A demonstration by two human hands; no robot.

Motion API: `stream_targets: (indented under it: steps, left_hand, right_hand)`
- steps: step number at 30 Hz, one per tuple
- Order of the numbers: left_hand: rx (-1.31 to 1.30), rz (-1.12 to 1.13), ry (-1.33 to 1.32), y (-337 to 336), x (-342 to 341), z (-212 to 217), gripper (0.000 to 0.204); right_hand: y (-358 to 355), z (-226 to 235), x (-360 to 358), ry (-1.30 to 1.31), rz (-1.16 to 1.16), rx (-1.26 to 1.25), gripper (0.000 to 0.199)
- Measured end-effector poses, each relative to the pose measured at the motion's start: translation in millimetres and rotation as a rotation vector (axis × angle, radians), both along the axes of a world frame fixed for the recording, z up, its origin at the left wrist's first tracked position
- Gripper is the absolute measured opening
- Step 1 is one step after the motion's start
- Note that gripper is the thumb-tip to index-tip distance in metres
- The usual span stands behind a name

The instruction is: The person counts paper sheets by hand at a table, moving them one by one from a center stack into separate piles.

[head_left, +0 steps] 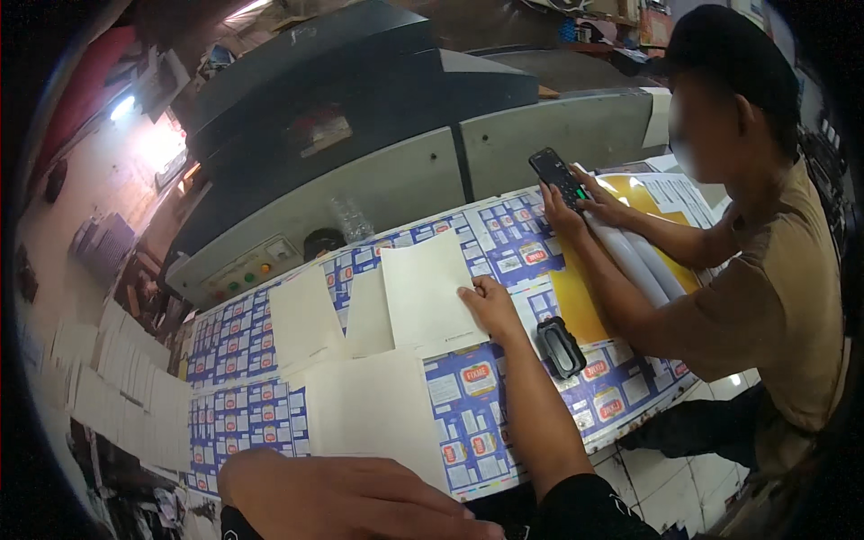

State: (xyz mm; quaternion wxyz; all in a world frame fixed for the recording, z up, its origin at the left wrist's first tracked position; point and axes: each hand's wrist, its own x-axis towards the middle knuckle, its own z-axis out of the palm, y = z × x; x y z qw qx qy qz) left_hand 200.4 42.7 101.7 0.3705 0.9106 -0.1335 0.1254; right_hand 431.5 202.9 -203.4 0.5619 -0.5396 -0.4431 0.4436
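Across the bottom of the frame, my left hand shows its back, fingers together; I cannot tell whether it grips anything. Beyond it lies cream paper over blue printed sheets. Right of centre sits a black case. Mid-frame, my right hand pinches the right edge of a pale sheet. At right, a co-worker holds a phone; a dark machine spans the top.

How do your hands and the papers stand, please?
Right hand touching the edge of the rightmost cream sheet. Left hand, grip unclear, hiding part of the nearest cream sheet. Black oblong object beside right forearm.
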Motion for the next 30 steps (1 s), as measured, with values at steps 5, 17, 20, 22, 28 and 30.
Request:
stream_targets:
  steps: [5, 17, 20, 22, 28, 30]
  left_hand:
    - [0.066, 0.059, -0.230, -8.0, 17.4, -29.6, 0.038]
    - [-0.614, 1.731, -1.025, 122.5, -230.3, -150.3, 0.038]
    - [-0.703, 1.942, -1.141, 148.6, -324.3, -235.9, 0.036]
    - [-0.670, 2.160, -1.101, 149.1, -335.1, -274.8, 0.034]
    - [-0.392, 2.206, -0.637, 157.4, -355.7, -300.0, 0.031]
    - [-0.519, 2.181, -0.760, 157.2, -345.5, -298.9, 0.028]
  right_hand:
    - [10.6, -3.7, -2.1, 0.067, -0.027, 0.005, 0.035]
    - [-2.3, 15.8, 0.0, -0.041, -0.032, -0.016, 0.034]
    - [-5.9, 19.2, 4.0, -0.033, -0.030, -0.029, 0.034]
    - [-7.5, 21.3, 1.2, 0.008, -0.035, -0.045, 0.027]
    - [0.0, 12.1, -0.9, -0.011, -0.008, -0.034, 0.022]
    - [-1.6, 11.8, -0.6, 0.019, -0.046, -0.043, 0.022]
